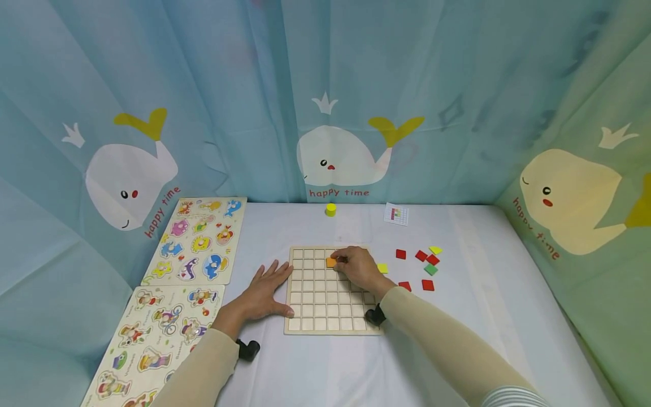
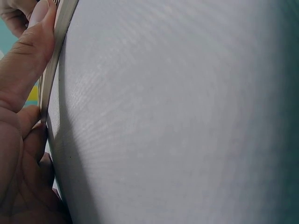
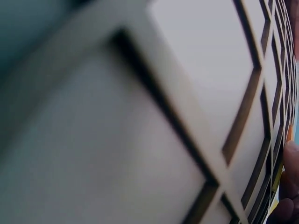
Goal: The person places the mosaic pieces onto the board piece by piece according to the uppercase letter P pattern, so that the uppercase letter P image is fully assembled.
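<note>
A wooden grid board (image 1: 308, 296) of square recesses lies flat on the white cloth. At its left edge my left hand (image 1: 261, 294) rests with fingers spread, the thumb touching the frame near the lower left. My right hand (image 1: 358, 267) reaches over the upper part of the board, thumb and curled index finger pinching an orange square tile (image 1: 331, 262) at one of the recesses. A yellow tile (image 1: 382, 268) shows just right of that hand. In the right wrist view the board's slats (image 3: 170, 107) loom close and blurred, with a few fingertips (image 3: 292, 163) at the right edge.
Several red tiles (image 1: 428, 285), a green tile (image 1: 431, 269) and a yellow piece (image 1: 435, 250) lie scattered right of the board. Behind it stand a yellow cylinder (image 1: 331, 210) and a small pattern card (image 1: 396, 214). Two picture puzzle boards (image 1: 222, 265) lie at the left.
</note>
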Demonstrator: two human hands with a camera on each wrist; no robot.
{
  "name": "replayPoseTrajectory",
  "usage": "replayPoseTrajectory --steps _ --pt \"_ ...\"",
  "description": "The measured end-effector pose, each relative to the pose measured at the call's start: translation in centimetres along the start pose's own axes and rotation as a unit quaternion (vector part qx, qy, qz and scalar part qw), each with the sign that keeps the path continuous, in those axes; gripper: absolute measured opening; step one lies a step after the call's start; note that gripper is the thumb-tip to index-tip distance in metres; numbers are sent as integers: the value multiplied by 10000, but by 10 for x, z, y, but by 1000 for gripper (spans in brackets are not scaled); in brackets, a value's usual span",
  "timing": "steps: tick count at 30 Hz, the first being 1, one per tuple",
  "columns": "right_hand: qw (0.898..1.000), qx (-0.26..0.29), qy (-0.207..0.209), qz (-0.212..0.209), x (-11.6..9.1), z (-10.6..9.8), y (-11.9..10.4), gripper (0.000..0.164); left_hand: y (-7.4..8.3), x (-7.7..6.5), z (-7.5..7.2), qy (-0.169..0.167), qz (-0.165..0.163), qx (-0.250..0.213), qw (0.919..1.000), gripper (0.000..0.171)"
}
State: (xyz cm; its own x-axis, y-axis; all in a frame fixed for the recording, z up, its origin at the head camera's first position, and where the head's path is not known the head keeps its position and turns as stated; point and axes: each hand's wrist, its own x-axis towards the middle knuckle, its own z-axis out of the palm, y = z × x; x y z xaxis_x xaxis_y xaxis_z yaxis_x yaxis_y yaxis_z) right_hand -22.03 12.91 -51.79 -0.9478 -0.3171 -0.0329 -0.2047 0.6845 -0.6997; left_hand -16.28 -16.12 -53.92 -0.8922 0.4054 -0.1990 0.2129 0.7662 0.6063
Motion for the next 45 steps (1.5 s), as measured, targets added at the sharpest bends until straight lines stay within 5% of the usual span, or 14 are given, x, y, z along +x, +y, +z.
replayPoseTrajectory --steps 20,45 --pt "9999 -122 -73 -38 2 0 -2 25 1 0 -1 5 -5 -58 10000 118" --pt "9959 819 327 201 -3 -8 5 30 1 0 0 45 -21 -3 10000 118"
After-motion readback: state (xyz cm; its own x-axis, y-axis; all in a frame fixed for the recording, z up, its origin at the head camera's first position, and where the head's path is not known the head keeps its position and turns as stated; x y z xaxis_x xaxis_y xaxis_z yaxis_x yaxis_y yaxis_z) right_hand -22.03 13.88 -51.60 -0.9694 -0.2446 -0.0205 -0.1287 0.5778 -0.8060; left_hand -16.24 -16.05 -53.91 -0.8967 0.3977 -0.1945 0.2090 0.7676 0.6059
